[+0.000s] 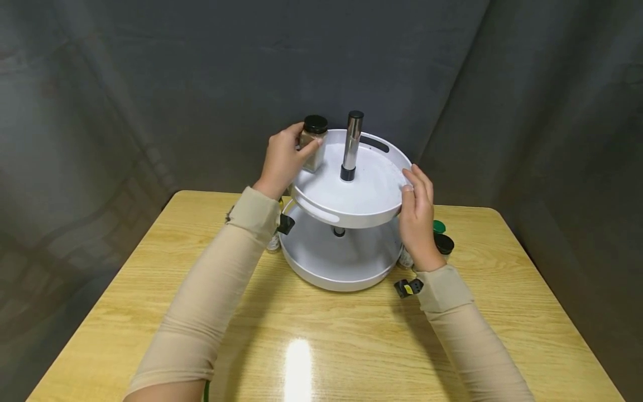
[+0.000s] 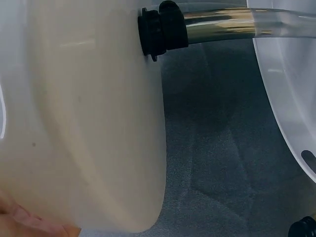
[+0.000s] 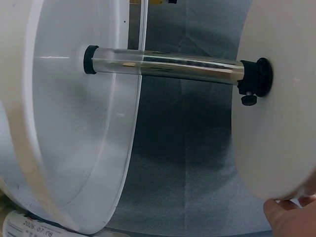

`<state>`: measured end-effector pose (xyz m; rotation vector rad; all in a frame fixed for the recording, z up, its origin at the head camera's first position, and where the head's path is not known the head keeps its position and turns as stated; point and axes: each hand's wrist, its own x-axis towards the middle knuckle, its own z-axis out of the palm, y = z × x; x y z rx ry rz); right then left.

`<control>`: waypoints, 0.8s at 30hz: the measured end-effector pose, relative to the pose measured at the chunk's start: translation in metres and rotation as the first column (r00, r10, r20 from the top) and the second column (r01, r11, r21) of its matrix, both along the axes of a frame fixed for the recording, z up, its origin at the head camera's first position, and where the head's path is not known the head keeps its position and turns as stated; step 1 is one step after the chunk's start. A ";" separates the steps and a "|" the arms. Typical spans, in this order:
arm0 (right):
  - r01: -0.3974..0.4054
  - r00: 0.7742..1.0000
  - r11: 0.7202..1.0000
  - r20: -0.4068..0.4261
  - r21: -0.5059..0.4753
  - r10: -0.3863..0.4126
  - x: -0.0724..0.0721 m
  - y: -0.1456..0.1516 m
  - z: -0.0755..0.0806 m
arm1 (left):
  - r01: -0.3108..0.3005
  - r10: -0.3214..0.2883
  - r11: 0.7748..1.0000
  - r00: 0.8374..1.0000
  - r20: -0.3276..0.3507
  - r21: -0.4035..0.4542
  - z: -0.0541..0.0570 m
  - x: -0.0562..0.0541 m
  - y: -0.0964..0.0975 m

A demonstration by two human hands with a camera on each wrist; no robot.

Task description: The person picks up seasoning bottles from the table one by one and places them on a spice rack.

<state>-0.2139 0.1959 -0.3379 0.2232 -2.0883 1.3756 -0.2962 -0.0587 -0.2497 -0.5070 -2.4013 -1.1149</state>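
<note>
My left hand (image 1: 282, 159) holds a spice jar (image 1: 313, 161) with a black lid between thumb and fingers. The jar stands upright at the left side of the upper tray (image 1: 374, 195), just inside its rim. My right hand (image 1: 421, 218) grips that white round tray by its right rim; in the right wrist view its fingers (image 3: 289, 217) show at the tray's edge. A chrome pole (image 1: 353, 142) with a black cap rises through the upper tray. Below lies the wider lower tray (image 1: 341, 259), joined to it by the pole (image 3: 192, 66).
Beside the stand on the right are a green-capped container (image 1: 439, 226) and a black-lidded jar (image 1: 444, 244). Another small jar (image 1: 273, 244) stands at the left, partly behind my wrist. Dark curtains (image 1: 226, 84) hang behind the wooden table (image 1: 176, 268).
</note>
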 end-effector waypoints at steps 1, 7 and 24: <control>0.002 1.000 1.000 0.000 0.002 -0.002 0.000 0.000 0.000 | -0.003 0.003 1.000 1.000 0.003 -0.001 0.000 0.000 0.000; 0.002 1.000 1.000 0.005 0.003 -0.002 -0.002 0.002 -0.001 | -0.013 0.013 1.000 1.000 0.027 0.005 0.001 -0.001 0.003; 0.004 1.000 1.000 -0.006 -0.001 -0.004 -0.001 0.005 0.002 | -0.043 0.038 0.998 0.993 0.112 0.046 -0.003 -0.002 0.007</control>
